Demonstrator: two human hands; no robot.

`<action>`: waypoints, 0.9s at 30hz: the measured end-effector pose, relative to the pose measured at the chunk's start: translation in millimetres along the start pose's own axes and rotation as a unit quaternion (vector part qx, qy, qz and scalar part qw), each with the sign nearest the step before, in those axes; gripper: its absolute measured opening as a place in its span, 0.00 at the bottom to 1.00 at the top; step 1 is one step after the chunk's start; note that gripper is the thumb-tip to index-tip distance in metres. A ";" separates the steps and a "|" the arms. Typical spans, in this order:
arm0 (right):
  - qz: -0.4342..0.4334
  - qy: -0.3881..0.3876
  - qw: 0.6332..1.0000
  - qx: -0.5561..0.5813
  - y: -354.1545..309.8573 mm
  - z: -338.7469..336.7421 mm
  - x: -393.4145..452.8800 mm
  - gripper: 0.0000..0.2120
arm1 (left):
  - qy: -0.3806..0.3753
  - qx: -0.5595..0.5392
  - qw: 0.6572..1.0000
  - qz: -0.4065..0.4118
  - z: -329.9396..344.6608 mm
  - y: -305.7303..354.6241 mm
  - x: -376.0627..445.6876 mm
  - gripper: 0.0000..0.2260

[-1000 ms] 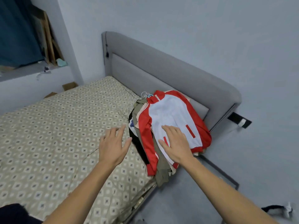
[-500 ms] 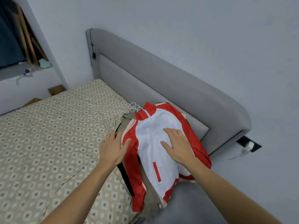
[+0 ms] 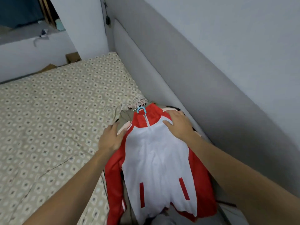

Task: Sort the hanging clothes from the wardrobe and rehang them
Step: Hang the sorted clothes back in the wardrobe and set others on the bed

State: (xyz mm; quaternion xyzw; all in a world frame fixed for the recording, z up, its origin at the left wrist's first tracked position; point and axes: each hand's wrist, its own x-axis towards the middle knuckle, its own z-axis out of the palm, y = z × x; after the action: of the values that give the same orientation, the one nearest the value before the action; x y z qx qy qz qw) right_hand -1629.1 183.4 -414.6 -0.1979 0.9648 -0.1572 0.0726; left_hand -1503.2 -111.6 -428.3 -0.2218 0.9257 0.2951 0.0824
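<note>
Both hands have slid up the pile since half a second ago, from the middle of the jacket to its shoulders, and the view has swung round so the pile now runs straight away from the camera. So where are we with the task: the clothes are out of the wardrobe and lying in one stack on the bed, tight against the headboard, still on their hangers as far as I can see, with a bunch of hooks poking out at the collar end, one of them blue. Red and white jacket on top, some olive and dark stuff peeking out underneath. No separate piles in view, so I'd say sorting has barely started and all the rehanging is still to do. Left hand rests on the left shoulder edge of the stack, fingers loosely spread and bent a little over the fabric, not really gripping anything I can see. Right hand lies flat on the right shoulder by the collar, fingers fairly straight, pressing down. Both arms are stretched forward.
</note>
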 end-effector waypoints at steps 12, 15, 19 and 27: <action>-0.043 -0.073 0.992 -0.092 72.7 53.7 104.4 0.22 | -0.101 -0.003 0.987 -0.126 86.4 -5.8 72.0 0.29; -0.071 -0.049 0.990 -0.116 72.9 59.2 108.9 0.19 | -0.112 0.007 0.985 -0.127 100.2 -9.7 77.1 0.29; -0.116 -0.040 0.984 -0.127 72.2 64.0 113.0 0.17 | -0.111 0.027 0.986 -0.123 110.3 -10.4 83.2 0.31; -0.117 -0.064 0.981 -0.137 72.8 68.5 104.8 0.21 | -0.054 0.078 0.992 -0.082 128.8 -13.2 73.4 0.27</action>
State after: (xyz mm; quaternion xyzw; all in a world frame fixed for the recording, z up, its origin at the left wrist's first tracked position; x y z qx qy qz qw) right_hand -1736.9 185.7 -511.4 -0.3274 0.9406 -0.0178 0.0877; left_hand -1559.5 -72.7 -560.4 -0.2737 0.9189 0.2253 0.1731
